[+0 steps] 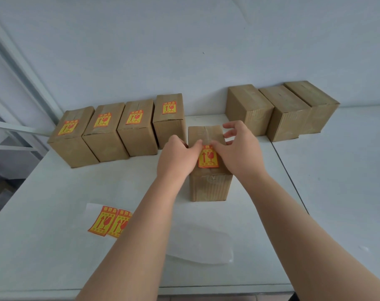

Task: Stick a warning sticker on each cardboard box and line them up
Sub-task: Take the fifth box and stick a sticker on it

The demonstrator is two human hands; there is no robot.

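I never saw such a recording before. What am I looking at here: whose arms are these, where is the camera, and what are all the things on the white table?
The camera is worn on a person's head and looks down at their own bare arms. Both hands, left hand and right hand, press a yellow-red warning sticker onto the top of the middle box. Neither hand grips anything. On the white table, four stickered boxes stand in a row at the left; three plain boxes wait at the right. Two spare stickers lie near the front on their backing, beside an empty backing sheet.

Left hand (177,156), right hand (239,148) fingertips-down.
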